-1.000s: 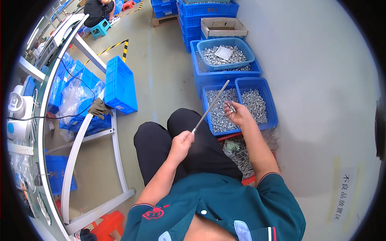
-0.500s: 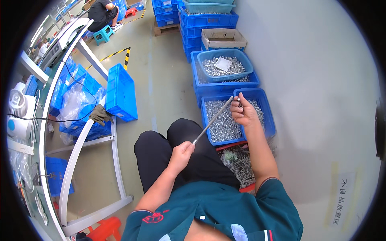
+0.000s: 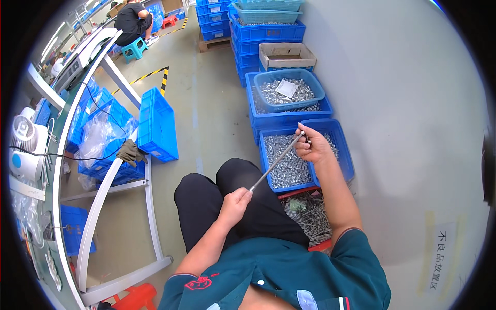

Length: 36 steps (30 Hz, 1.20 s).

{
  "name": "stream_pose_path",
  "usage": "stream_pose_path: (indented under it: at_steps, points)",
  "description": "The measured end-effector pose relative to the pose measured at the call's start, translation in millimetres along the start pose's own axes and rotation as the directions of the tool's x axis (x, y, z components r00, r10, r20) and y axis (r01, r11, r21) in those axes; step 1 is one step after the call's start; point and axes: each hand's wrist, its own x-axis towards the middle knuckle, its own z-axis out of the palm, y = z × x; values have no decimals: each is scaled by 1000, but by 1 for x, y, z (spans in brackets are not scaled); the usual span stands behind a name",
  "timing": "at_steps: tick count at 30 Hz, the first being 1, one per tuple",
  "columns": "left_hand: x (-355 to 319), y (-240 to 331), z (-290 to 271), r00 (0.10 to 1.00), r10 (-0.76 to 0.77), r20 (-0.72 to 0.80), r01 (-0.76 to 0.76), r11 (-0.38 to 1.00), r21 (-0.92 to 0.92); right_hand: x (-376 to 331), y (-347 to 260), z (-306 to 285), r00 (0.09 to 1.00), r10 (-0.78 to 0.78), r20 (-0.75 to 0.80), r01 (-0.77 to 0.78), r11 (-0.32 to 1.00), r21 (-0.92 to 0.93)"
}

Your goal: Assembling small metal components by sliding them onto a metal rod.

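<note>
My left hand (image 3: 235,207) is closed round the lower end of a thin metal rod (image 3: 275,163), which slants up and to the right over my thighs. At the rod's far tip, my right hand (image 3: 315,150) pinches a small metal sleeve (image 3: 303,134) with thumb and forefinger. Its other fingers are curled, with another small dark-ended part partly showing in them. Below that hand are blue bins (image 3: 349,164) holding many small silvery metal pieces (image 3: 283,168). A red bin (image 3: 319,247) of thin metal rods (image 3: 312,214) lies nearer, partly hidden by my right arm.
Behind stand a light-blue basket (image 3: 261,101) of metal pieces, an open carton (image 3: 287,47) and stacked blue crates (image 3: 268,32). At left are a workbench (image 3: 61,155) with white legs and an upright blue crate (image 3: 157,125). A person (image 3: 132,20) sits on a stool farther off.
My right hand has brought its metal sleeve onto or against the rod's tip, where a small gap showed before. My view has shifted slightly.
</note>
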Motion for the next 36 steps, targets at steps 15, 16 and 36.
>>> stream_pose_path:
  at_steps: [15, 16, 36]
  points:
    - [3, -4, -3, 992, -125, 18, 126, 980, -154, -15, 36, 8, 999, -6, -48, -11, 939, -343]
    - [3, -4, -3, 991, -135, 20, 136, 977, -163, -14, 35, 4, 988, -31, -153, -16, 955, -297]
    - [1, 0, -1, 1000, 8, -2, -8, 999, 42, -15, 1, 10, 983, -183, 3, 181, 966, -186]
